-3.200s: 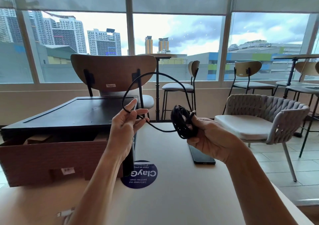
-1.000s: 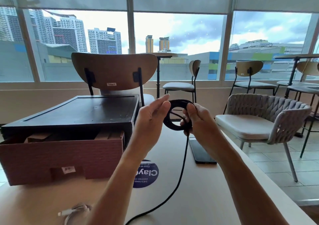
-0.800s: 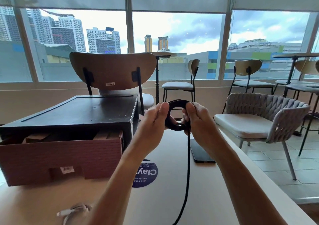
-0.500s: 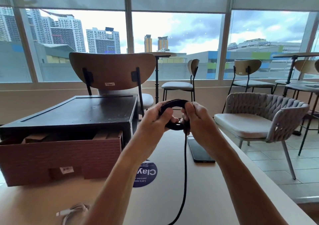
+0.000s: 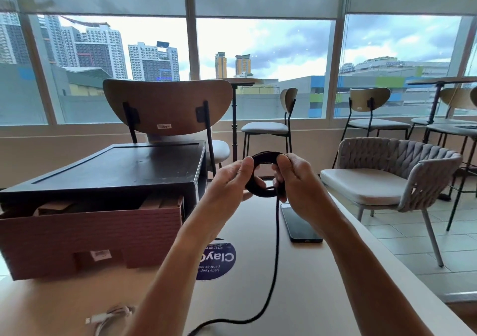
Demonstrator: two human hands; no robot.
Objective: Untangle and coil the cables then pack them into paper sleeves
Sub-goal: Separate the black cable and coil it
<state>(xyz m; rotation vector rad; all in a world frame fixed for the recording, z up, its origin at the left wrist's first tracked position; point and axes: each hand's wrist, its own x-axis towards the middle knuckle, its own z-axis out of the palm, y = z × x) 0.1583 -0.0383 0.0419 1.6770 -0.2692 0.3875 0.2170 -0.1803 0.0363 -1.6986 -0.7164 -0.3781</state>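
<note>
1. Left grip (image 5: 229,181) and right grip (image 5: 299,181) both curl round the black cable coil (image 5: 262,194), held up over the worktop's (image 5: 322,284) far edge.
2. Its loose tail drops to the worktop and trails toward the near edge.
3. White cable (image 5: 108,317) lies near the near left corner, and the phone (image 5: 299,224) lies by the right edge.

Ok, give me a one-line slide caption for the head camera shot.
Left hand and right hand grip a black cable coil above the table, its loose tail trailing past a phone.
</note>
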